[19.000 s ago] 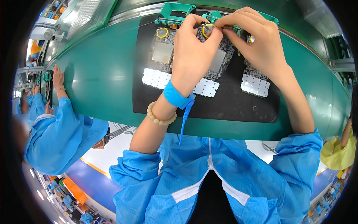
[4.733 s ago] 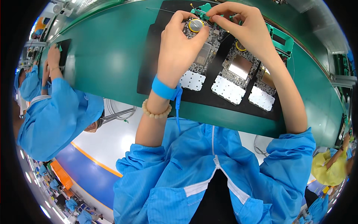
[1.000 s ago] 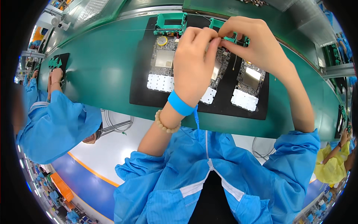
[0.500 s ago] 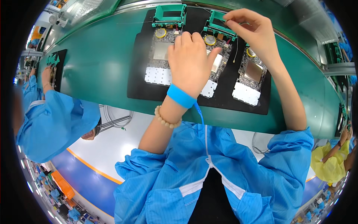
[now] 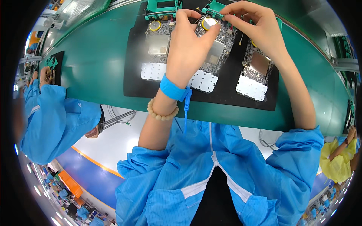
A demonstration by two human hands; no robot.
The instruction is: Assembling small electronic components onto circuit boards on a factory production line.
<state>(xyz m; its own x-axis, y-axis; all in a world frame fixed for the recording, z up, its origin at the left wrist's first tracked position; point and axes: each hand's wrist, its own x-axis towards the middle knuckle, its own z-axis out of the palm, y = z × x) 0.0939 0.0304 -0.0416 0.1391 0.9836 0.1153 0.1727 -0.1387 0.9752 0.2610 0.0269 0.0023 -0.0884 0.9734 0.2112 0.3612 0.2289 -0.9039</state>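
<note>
My left hand (image 5: 187, 51) rests over the middle circuit board (image 5: 225, 47), its thumb and forefinger apart on either side of a yellow-rimmed coin cell (image 5: 208, 24). The other left fingers are partly hidden. At the green plastic frame (image 5: 215, 8) on that board's far end, my right hand (image 5: 260, 28) has thumb and fingertips pinched together. Whatever lies between them is too small to make out. A thin pale wire (image 5: 240, 39) hangs below the right fingers. The middle board also carries a silver metal cover (image 5: 215, 52) and a perforated white plate (image 5: 203, 81).
Similar boards lie left (image 5: 158, 44) and right (image 5: 259, 62) on a black mat (image 5: 132, 81) over the green table (image 5: 98, 64). A blue wrist strap with a cord (image 5: 186, 107) is on my left wrist. Co-workers in blue (image 5: 62, 120) and yellow (image 5: 335, 160) sit at either side.
My left hand has shifted slightly left, its thumb and forefinger now curved around the coin cell. My right hand has come down to the middle board's green frame. The view has shifted slightly.
</note>
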